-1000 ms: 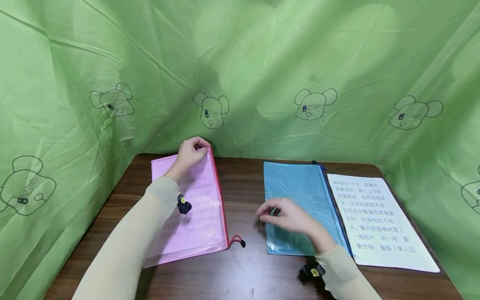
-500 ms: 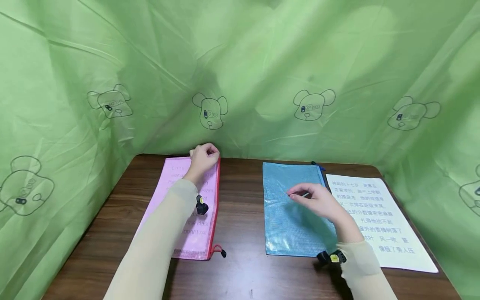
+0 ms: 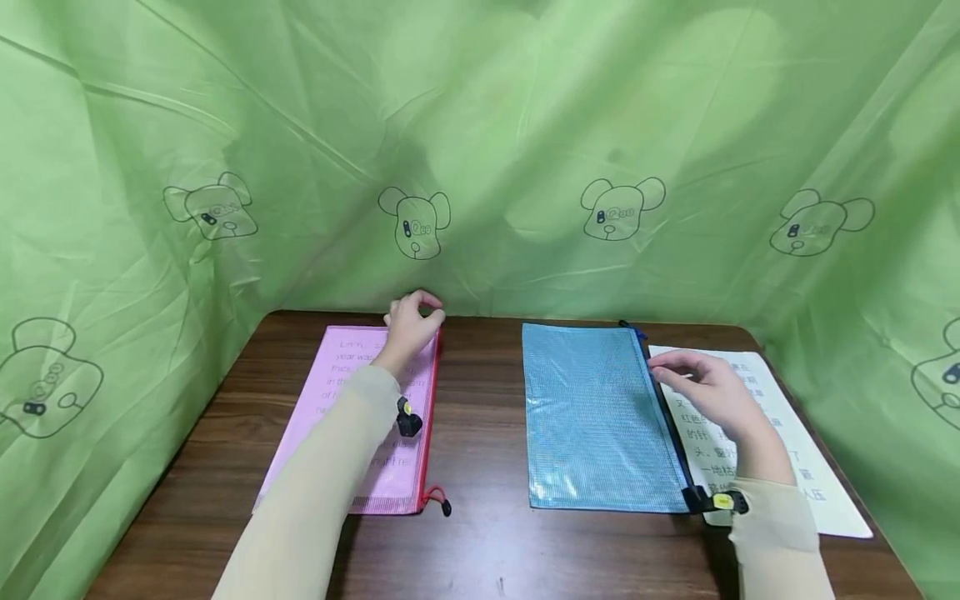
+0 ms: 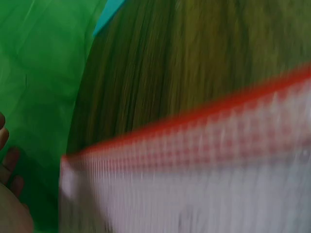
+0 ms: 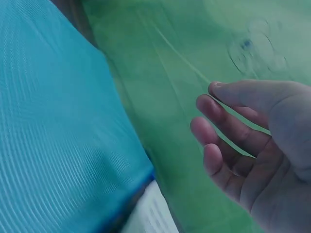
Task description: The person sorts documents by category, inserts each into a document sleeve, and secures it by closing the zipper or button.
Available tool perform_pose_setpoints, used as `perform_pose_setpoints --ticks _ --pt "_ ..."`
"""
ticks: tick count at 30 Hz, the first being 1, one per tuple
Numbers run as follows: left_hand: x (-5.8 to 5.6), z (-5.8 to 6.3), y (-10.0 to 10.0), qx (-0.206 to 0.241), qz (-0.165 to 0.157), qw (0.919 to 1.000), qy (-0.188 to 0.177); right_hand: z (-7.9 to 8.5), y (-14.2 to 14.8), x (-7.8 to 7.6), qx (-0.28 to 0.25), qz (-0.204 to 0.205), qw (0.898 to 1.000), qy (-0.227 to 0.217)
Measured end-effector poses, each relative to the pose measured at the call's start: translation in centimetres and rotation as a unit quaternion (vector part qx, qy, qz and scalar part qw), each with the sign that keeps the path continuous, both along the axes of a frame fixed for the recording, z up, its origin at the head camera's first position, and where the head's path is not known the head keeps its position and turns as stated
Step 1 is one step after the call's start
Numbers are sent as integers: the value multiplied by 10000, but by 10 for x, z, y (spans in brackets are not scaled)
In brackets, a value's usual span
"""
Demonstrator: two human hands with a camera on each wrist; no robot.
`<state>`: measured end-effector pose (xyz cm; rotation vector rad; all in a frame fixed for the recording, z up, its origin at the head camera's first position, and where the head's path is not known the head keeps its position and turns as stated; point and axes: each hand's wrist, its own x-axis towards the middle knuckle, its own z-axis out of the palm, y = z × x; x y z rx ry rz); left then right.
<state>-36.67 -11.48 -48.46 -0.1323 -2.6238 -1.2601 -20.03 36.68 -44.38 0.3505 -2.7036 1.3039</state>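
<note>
On the left of the table in the head view lies a pink zip pouch with a red zipper edge; lines of English writing show through it. My left hand is over its far right corner. In the left wrist view the fingers appear apart from that corner and hold nothing. A blue mesh zip pouch lies flat right of centre. My right hand, empty with loosely bent fingers, hovers over the white sheet of Chinese writing, beside the blue pouch's dark zipper edge.
The wooden table carries both pouches and the sheet. Green curtain with bear drawings closes off the back and sides. A red zipper pull sticks out at the pink pouch's near corner.
The pink pouch has moved slightly right, straightened and been laid flat; my left hand has let go of its corner. My right hand has moved right, across the blue pouch to the sheet.
</note>
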Motion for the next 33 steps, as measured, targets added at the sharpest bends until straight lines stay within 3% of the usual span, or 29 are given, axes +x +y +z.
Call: perform_pose_setpoints --ticks 5,9,16,22,26,33 --pt "8 3 37 332 -504 9980 162 -8 41 9 82 -268 9996 -38" --pt "21 5 79 758 -957 9925 -11 -10 76 23 279 -524 9979 -263" --pt "59 3 164 1211 -1684 9769 -519 -12 126 46 652 -1264 9859 -879" --pt "98 5 223 1307 -2401 9570 -970 -15 145 56 394 -1726 9764 -1240" --pt "117 8 250 1429 -2564 9460 -1379 -20 152 57 312 -1940 9705 -1398" --pt "141 7 283 1537 -2578 9380 -1733 -30 164 57 630 -2012 9658 -1509"
